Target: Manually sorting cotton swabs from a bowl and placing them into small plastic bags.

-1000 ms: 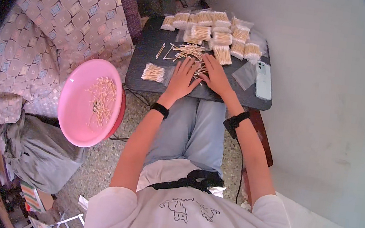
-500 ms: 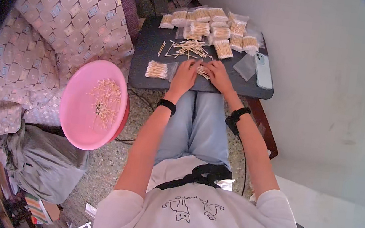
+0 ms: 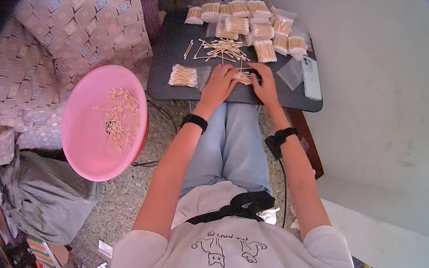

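Note:
Near the front edge of the black table, a small bundle of cotton swabs point(image 3: 243, 77) lies between my hands. My left hand point(image 3: 220, 84) closes on its left end with bent fingers. On the other side, my right hand point(image 3: 266, 85) curls at the right end, thumb against the bundle and index finger arched forward, leaving a dark gap between them. Just beyond my fingers is a loose pile of cotton swabs point(image 3: 223, 49), a few pointing toward the hands. Left of my left hand lies a clear bag of cotton swabs point(image 3: 183, 76). Fingertips are partly hidden.
Filled swab bags point(image 3: 237, 25) are heaped along the table's point(image 3: 163, 92) far side. At right lie a flat clear bag point(image 3: 290, 74) and a pale phone point(image 3: 311, 78). A pink basin point(image 3: 80, 135) holding swabs stands left, beside patterned fabric point(image 3: 88, 3). A wall point(image 3: 386, 102) rises at right.
My right index finger has lifted and arched away from the thumb, baring more of the bundle. My left hand stays at the left end. The whole view has shifted slightly.

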Motion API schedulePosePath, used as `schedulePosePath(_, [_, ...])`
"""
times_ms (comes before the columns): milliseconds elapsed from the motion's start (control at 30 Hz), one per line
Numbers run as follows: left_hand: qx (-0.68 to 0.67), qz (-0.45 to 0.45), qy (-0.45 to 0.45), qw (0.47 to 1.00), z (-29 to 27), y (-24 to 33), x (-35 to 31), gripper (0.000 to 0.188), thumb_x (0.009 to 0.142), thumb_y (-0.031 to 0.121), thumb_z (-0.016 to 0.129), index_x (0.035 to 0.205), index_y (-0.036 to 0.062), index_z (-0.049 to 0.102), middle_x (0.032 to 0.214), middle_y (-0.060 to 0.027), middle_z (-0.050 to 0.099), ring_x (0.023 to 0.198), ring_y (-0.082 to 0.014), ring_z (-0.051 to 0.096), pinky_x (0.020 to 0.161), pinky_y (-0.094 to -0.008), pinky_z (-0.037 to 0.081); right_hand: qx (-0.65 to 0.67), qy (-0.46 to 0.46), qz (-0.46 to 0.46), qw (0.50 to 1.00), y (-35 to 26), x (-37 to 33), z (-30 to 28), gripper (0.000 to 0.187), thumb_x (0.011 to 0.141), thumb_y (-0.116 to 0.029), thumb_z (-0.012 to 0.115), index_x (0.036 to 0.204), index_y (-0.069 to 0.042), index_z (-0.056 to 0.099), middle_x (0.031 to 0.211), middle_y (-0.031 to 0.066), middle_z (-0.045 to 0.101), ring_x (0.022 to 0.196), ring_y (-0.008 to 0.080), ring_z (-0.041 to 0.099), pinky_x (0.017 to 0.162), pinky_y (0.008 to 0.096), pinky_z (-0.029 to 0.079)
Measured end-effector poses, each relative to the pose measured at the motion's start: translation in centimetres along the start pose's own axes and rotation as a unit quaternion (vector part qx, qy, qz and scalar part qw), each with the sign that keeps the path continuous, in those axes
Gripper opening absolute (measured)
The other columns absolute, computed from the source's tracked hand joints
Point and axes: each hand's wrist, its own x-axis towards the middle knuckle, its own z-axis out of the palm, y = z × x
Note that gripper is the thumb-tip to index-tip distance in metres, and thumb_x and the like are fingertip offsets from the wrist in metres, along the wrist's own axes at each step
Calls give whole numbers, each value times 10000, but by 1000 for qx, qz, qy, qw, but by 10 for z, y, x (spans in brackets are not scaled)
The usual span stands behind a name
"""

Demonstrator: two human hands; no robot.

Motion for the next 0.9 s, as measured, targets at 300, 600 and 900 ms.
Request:
schedulePosePath(300, [133, 79, 13, 988, -1, 0, 0, 409, 921, 213, 465, 1316, 114, 429, 1315, -77, 441, 1245, -243, 389, 1046, -429, 280, 96, -64, 106, 988, -9, 2, -3, 308, 811, -48, 560, 1118, -47, 584, 1129, 134, 595, 1017, 288, 590, 880, 345, 452])
schedulePosePath(600, [108, 60, -18, 992, -1, 2, 0, 343, 929, 198, 444, 1265, 134, 478, 1329, -37, 453, 1268, -222, 378, 1059, -437, 258, -56, 41, -22, 997, 5, 1, 10, 239, 793, -25, 583, 1030, -18, 615, 1040, 144, 609, 972, 318, 566, 864, 364, 443])
schedulePosePath(900, [27, 40, 12, 999, 3, -1, 1, 248, 899, 178, 484, 1133, 110, 534, 1278, -51, 502, 1231, -246, 421, 1051, -440, 261, 31, 41, 83, 995, 5, -4, 4, 202, 775, -7, 577, 956, -45, 659, 916, 120, 638, 867, 298, 574, 795, 378, 443])
